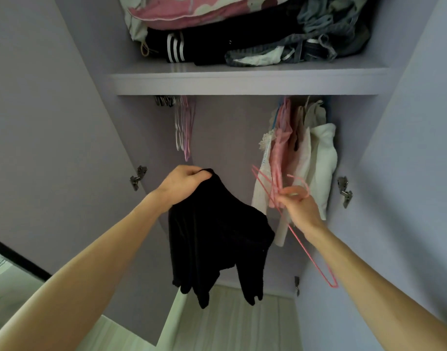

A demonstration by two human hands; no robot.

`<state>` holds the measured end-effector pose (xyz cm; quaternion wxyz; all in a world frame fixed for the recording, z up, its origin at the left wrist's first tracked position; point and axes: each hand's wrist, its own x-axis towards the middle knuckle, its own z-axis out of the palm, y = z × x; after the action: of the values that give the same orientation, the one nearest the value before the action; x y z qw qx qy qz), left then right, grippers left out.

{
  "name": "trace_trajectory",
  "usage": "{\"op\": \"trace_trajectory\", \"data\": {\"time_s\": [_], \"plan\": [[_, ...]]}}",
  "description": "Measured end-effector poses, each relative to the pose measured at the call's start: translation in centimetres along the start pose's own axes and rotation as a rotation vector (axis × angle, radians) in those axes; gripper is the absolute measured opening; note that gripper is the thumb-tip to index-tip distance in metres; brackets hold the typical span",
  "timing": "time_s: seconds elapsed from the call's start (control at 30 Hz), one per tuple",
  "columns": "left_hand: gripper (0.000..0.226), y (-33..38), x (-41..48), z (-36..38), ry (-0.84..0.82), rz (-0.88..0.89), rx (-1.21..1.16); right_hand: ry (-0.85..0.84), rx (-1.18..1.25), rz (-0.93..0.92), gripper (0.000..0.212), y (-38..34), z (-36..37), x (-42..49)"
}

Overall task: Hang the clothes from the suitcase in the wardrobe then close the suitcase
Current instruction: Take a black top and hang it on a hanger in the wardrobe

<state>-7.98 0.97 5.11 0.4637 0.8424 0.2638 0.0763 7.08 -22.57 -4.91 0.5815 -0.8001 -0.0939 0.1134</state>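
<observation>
My left hand (184, 182) grips the top edge of a black garment (212, 236), which hangs down in front of the open wardrobe. To its right, my right hand (299, 205) pinches a thin pink wire hanger (311, 254) near its hook; the hanger slants down to the right and is apart from the garment. Under the wardrobe shelf (242, 81), several empty hangers (183, 125) hang at the left and several pale pink and white clothes (300, 158) at the right. The suitcase is out of view.
Folded clothes and a pink bag (242, 29) are piled on the shelf. Both lilac wardrobe doors (52, 122) stand open at either side, with metal hinges (345, 191) showing. Light wood floor (232, 323) lies below.
</observation>
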Motion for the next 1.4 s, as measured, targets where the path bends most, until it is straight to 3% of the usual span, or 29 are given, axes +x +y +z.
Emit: {"op": "trace_trajectory", "data": {"time_s": [0.1, 0.23, 0.37, 0.47, 0.57, 0.67, 0.87, 0.9, 0.97, 1.03, 1.1, 1.23, 1.4], "plan": [[0.033, 1.8, 0.7, 0.5, 0.001, 0.054, 0.158, 0.149, 0.437, 0.02, 0.007, -3.4, -0.7, -0.5], [0.042, 3.6, 1.1, 0.9, 0.031, 0.072, 0.202, 0.169, 0.934, 0.038, 0.036, -9.8, -2.2, -2.4], [0.04, 4.9, 0.7, 0.8, 0.015, 0.076, 0.158, 0.117, 1.175, -0.019, 0.028, -13.5, -2.2, -3.9], [0.041, 5.9, 0.4, 0.2, -0.001, 0.09, 0.114, 0.092, 1.202, -0.048, 0.03, -14.4, -1.3, -4.1], [0.048, 7.1, -0.1, -1.0, -0.01, 0.13, 0.076, 0.09, 1.106, -0.059, 0.038, -14.0, 0.2, -3.9], [0.031, 8.4, -0.8, -2.2, 0.033, 0.158, -0.002, 0.085, 0.947, -0.055, 0.053, -11.9, 1.8, -3.3], [0.02, 7.9, -1.1, -6.6, 0.265, 0.062, -0.218, 0.051, 0.4, -0.181, 0.036, -7.3, 2.0, -2.3], [0.019, 7.3, -1.2, -7.5, 0.305, 0.054, -0.185, 0.033, 0.269, -0.224, 0.034, -7.0, 1.7, -2.2], [0.021, 6.3, -1.2, -8.2, 0.353, 0.071, 0.114, -0.013, 0.032, -0.303, 0.03, -7.5, 1.2, -1.9], [0.025, 5.7, -1.5, -7.4, 0.332, 0.1, 0.403, -0.058, -0.106, -0.394, 0.029, -9.5, 1.0, -1.8], [0.029, 5.7, -1.6, -6.1, 0.253, 0.099, 0.448, -0.077, -0.159, -0.478, 0.03, -12.7, 1.0, -1.4], [0.022, 6.2, -1.2, -5.8, 0.143, 0.058, 0.311, -0.164, -0.384, -0.595, 0.031, -18.3, 1.2, -0.2], [0.022, 6.0, -1.4, -7.9, 0.031, -0.021, 0.028, -0.248, -0.484, -0.576, 0.032, -21.0, 1.5, 0.4]]}}
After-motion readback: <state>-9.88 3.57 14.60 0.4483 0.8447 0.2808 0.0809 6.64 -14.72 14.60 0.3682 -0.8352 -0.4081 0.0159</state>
